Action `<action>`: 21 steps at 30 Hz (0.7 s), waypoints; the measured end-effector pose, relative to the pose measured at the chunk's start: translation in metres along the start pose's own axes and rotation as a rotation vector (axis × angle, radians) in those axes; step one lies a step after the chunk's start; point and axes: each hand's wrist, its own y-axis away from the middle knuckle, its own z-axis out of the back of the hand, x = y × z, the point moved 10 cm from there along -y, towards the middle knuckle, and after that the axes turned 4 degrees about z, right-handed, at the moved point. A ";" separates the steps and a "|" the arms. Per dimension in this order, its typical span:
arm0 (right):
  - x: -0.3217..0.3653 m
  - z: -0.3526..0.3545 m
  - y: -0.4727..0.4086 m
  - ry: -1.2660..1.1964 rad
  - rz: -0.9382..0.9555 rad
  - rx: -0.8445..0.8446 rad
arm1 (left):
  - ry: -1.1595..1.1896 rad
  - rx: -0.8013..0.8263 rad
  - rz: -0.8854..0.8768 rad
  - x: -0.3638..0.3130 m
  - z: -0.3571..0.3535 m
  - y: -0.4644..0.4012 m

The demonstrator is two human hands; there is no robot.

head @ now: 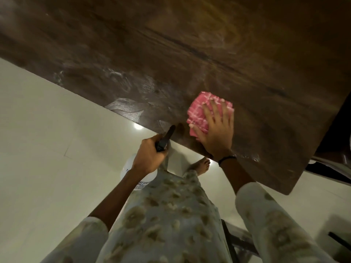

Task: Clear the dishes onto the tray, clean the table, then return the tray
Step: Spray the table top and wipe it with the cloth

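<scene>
Pink folded cloth [205,112] is pressed by the flat, spread right hand [216,130] onto the dark wooden table [171,54], while a white spray bottle [139,175] is gripped by the left hand [150,156] over the pale tiled floor [47,130].

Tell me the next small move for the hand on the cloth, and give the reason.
Probably slide the right hand, pressing flat on the pink cloth, away from the near edge across the wooden table. Whitish wet streaks show farther out on the tabletop, so that area looks unwiped. The left hand grips the spray bottle just off the table edge, clear of that path.
</scene>
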 end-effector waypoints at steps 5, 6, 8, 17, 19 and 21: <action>0.053 -0.016 0.012 0.013 0.258 0.039 | 0.023 0.018 -0.050 -0.016 0.027 -0.004; 0.050 -0.018 0.022 0.023 0.321 0.056 | 0.018 0.016 -0.057 -0.020 0.032 -0.006; 0.029 -0.015 0.035 0.045 0.369 0.078 | 0.012 0.008 -0.065 -0.024 0.042 -0.012; 0.026 0.003 -0.037 0.020 0.013 0.013 | 0.000 0.012 -0.067 -0.031 0.059 -0.036; 0.061 -0.004 -0.047 0.006 0.071 -0.006 | 0.001 0.011 -0.087 -0.038 0.062 -0.038; 0.091 -0.014 -0.040 0.014 0.170 -0.009 | 0.009 0.003 -0.105 -0.046 0.066 -0.039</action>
